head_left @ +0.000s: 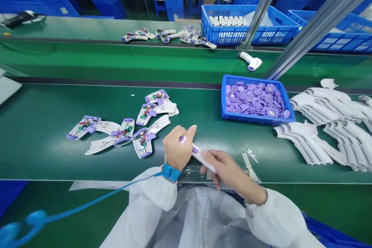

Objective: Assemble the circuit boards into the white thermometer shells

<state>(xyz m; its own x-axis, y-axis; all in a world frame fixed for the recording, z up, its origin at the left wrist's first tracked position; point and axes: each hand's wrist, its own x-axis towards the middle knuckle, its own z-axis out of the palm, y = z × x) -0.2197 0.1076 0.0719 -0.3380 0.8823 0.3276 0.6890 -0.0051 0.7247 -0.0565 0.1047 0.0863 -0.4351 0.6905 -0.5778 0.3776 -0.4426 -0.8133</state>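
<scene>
Near the front edge of the green bench, my left hand (178, 148) is closed around the purple-trimmed end of a white-and-purple handheld device (198, 154), its thumb pointing up. My right hand (222, 166), a little blurred, is closed on the white handle end, lower and to the right. Fingers cover much of the device. Left of my hands lie several open half-shells (142, 139) with purple parts, red and green wires and circuitry. A blue tray (257, 119) of purple oval pieces (252, 99) stands to the right, beyond my right hand.
White shell halves (308, 143) lie in stacked rows at the right. Small clear plastic bags (252, 170) lie by my right hand. A finished-looking white gun-shaped device (250, 61) rests on the belt behind, near slanted metal posts (316, 23). A blue cord (101, 197) trails from my left wrist strap.
</scene>
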